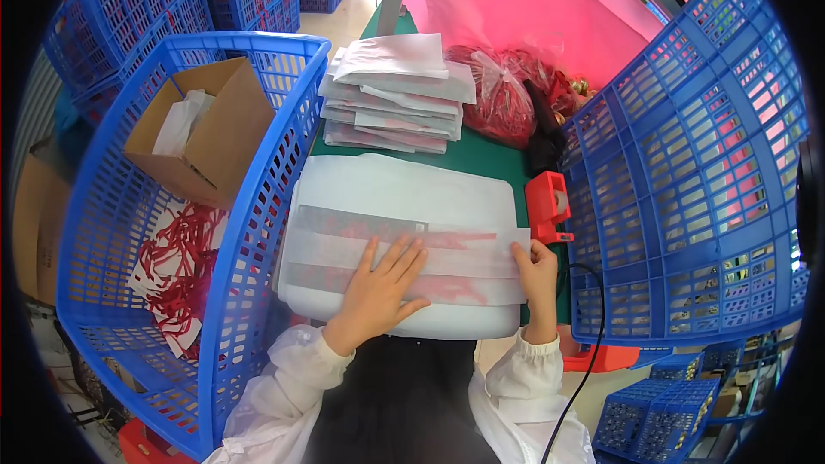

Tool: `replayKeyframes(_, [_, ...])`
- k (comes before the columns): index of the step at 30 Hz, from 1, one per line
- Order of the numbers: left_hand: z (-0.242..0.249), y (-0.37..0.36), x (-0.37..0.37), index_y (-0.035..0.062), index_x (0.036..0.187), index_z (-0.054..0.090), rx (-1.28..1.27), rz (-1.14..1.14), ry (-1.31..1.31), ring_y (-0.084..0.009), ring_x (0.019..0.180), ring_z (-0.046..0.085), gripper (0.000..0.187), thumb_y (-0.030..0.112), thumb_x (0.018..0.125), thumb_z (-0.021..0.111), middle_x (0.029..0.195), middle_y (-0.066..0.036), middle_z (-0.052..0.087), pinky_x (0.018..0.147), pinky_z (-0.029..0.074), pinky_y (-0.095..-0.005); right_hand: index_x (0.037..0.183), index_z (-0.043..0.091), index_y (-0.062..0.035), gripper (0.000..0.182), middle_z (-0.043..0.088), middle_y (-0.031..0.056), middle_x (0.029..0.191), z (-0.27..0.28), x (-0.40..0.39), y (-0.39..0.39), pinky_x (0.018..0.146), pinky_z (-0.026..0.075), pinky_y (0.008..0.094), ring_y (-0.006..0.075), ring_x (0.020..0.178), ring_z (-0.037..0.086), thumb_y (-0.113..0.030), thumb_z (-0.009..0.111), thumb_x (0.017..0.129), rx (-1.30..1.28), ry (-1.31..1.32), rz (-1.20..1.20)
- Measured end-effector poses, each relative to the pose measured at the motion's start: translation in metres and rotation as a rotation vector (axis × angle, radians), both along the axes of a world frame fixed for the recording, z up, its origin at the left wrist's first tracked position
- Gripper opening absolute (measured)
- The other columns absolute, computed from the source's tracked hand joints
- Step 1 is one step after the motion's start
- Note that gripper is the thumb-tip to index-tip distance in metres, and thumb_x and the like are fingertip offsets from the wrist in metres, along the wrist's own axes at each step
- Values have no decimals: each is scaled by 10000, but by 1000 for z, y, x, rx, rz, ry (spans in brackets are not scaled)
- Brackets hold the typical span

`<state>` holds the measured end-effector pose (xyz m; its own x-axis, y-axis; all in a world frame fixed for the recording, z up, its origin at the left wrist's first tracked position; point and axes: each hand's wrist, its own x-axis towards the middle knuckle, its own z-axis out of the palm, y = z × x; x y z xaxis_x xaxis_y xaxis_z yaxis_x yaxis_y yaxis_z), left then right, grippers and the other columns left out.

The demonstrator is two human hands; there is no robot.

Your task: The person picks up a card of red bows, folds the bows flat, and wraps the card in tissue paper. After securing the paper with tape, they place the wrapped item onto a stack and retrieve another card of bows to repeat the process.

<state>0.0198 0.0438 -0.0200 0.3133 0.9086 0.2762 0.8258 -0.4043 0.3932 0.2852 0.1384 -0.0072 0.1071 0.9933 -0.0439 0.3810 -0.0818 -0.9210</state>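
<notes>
My left hand (378, 288) lies flat, fingers spread, on a white translucent paper packet (468, 271) with red strips showing through it. At the packet's right end, the thumb and fingers of my right hand (538, 279) pinch its edge. A thick white padded stack (369, 176) lies beneath the packet on the green table. Behind it rises a pile of similar white packets (395, 94). Close to my right hand stands a red tape dispenser (547, 202). What is under my left palm is hidden.
On the left, a blue crate (215, 369) holds a cardboard box (228, 125) and red ribbons (180, 249). Another blue crate (687, 172) stands tilted at the right. Bags of red material (498, 99) sit at the back. A black cable (599, 326) hangs on the right.
</notes>
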Motion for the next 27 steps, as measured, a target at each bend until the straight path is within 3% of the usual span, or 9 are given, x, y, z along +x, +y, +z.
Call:
replayKeyframes(4, [2,-1,-1,36,1402,414,2,-6,4,-291,1399,303,785,501,812,643,1475,-112,397,1125,159,-574,811,631,10,116,559,-59,668,50,-24,3,519,330,205,4,595,424,-92,634,867,32,125,131])
replayKeyframes(7, [2,0,-1,24,1384,429,13,-11,-1,-291,1386,324,789,519,808,639,1464,-112,410,1121,163,-581,750,596,10,165,535,-39,621,82,-62,7,511,333,220,14,589,430,-108,641,855,110,38,327])
replayKeyframes(11, [7,-3,-3,15,1333,460,-73,-21,97,-296,1356,352,711,489,830,625,1405,-136,462,1120,200,-545,709,586,9,185,537,75,568,108,-141,4,507,392,264,108,538,499,-133,659,803,255,-266,590])
replayKeyframes(15, [-18,-10,-5,79,1312,499,-124,-20,-466,-328,1287,421,581,416,856,627,1371,-131,482,1088,281,-467,707,599,31,122,609,229,652,66,-217,-6,577,490,426,389,594,609,-83,606,751,395,-351,653])
replayKeyframes(17, [-29,-14,-5,85,1297,482,-279,-31,-531,-310,1243,448,555,364,850,656,1310,-125,515,1046,326,-427,709,609,36,100,620,244,673,39,-241,-13,609,517,440,399,649,638,-58,592,741,381,-495,668])
replayKeyframes(18, [-44,-19,-6,101,1295,486,-59,-41,-449,-289,1230,462,524,358,865,642,1295,-117,522,1022,347,-398,710,614,39,92,626,251,684,29,-248,-16,626,531,447,404,676,652,-45,586,735,371,-567,675])
replayKeyframes(27, [-61,-27,-7,81,1283,496,-127,53,-471,-317,1218,474,535,410,878,611,1274,-146,537,1005,363,-427,726,638,38,78,649,238,701,9,-260,-22,610,554,444,393,688,672,-7,577,708,332,-685,713])
